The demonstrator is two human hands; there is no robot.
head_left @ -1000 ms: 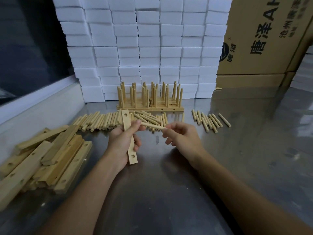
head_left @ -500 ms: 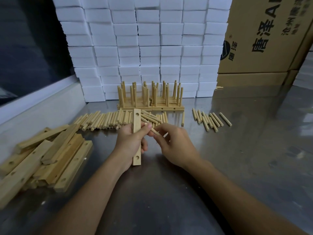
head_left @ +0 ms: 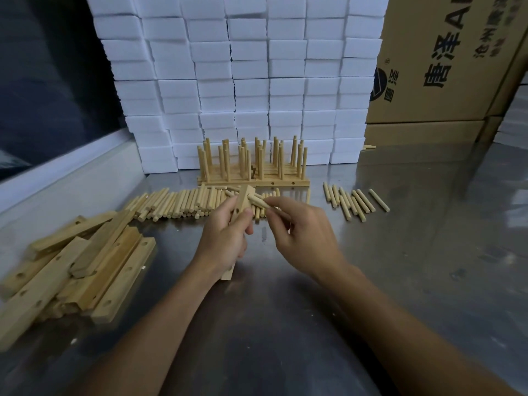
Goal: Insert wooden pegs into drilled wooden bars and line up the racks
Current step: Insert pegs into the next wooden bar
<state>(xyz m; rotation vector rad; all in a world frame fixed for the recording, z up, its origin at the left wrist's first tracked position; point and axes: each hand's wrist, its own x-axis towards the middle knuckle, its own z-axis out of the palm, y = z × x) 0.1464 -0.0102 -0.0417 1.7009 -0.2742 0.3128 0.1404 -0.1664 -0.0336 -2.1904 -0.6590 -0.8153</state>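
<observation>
Gripping the bar [head_left: 245, 202] mid-length, the left hand [head_left: 225, 241] steadies it; the right hand [head_left: 300, 235] pinches a peg [head_left: 258, 202]. Both look light, rigid, smooth.

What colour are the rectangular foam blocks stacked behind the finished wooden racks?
The rectangular foam blocks are plain white, seen best in the head view.

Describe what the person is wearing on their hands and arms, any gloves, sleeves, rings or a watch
Nothing is worn where the picture shows. The left hand and right hand are bare, without gloves, and no ring is visible on the fingers in view. Both forearms are bare from wrist to the bottom edge of the frame: no sleeve, watch, bracelet or band shows.
</observation>
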